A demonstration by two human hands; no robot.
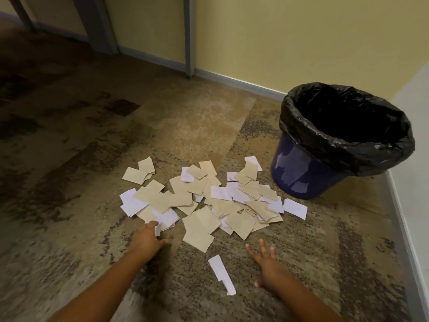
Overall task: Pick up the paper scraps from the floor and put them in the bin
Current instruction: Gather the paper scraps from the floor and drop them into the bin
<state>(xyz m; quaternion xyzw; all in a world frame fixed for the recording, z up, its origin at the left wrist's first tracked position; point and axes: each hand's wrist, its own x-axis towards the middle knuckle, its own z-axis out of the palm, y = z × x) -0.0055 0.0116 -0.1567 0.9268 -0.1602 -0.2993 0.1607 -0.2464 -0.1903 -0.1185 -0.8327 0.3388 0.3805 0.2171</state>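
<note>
Now, L to R: your left hand (147, 237) reaches the near-left edge of the paper scraps (209, 201), fingers touching a white piece, grip unclear. Scraps are heaped on the carpet (69, 159). Your right hand (264, 263) is spread, holding nothing, beside a white strip (221, 274). Bin (301, 173) w/ black liner (348, 145) stands far right, just beside the heap.
</note>
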